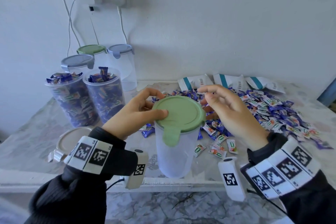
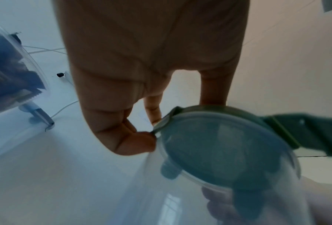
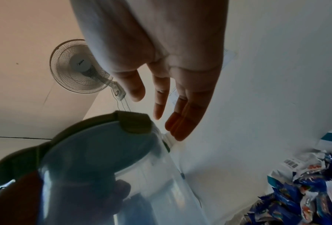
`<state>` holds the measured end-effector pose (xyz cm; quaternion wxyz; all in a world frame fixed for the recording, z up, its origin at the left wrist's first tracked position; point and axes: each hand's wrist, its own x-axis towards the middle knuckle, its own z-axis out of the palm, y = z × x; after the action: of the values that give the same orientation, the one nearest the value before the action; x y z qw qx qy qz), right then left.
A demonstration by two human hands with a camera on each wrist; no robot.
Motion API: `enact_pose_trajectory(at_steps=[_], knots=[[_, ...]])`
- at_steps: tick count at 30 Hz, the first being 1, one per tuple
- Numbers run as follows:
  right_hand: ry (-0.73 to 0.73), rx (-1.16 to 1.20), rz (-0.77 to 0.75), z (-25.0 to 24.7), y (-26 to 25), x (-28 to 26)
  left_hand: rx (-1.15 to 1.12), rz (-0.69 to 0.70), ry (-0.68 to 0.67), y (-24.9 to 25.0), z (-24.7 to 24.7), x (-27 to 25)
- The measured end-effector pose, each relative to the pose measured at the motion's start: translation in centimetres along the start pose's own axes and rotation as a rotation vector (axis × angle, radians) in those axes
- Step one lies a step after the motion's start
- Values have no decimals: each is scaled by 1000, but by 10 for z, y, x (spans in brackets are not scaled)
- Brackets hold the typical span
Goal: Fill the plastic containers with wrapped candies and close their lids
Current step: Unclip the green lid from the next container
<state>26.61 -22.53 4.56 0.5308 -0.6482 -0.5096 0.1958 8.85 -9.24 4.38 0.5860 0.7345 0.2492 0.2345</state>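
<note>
A clear plastic container stands upright near the front edge of the worktop, its long axis vertical, mouth up and covered by a green lid. One lid clip hangs down the near side, toward the person. The left hand holds the lid at its left rim, thumb flat on top and fingers curled over the far edge; the left wrist view shows fingertips at the rim. The right hand hovers just right of the lid, fingers loosely spread and holding nothing.

At the back left corner stand five more containers: two open ones packed with blue wrapped candies, and behind them three lidded ones, one green-lidded and two grey-lidded. One loose grey lid lies by the left wrist. A heap of wrapped candies covers the right side, with three white bags along the back edge.
</note>
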Motion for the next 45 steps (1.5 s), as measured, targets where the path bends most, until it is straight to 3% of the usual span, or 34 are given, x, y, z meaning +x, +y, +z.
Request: enact_pose_trajectory(at_steps=[4, 12, 18, 23, 27, 33, 37, 40, 45], knots=[[-82, 33, 38, 0, 0, -7, -1, 31, -74, -1, 7, -5], [-208, -18, 83, -9, 2, -8, 48, 112, -11, 3, 12, -12], [-216, 209, 193, -10, 4, -5, 86, 104, -2, -2, 11, -12], [-174, 149, 100, -11, 2, -5, 562, 317, 217, -6, 19, -18], [-102, 183, -22, -9, -4, -4, 595, 381, 188, -8, 36, -25], [-55, 232, -190, 0, -3, -6, 540, 506, 396, -4, 30, -37], [-76, 190, -139, 14, 15, -11, 499, 401, 600, -21, 6, -57], [-98, 215, -135, 26, 29, -22, 499, 201, 747, -53, -13, -71], [-119, 317, -100, 38, 42, -34, 682, -170, 784, -103, -35, -78]])
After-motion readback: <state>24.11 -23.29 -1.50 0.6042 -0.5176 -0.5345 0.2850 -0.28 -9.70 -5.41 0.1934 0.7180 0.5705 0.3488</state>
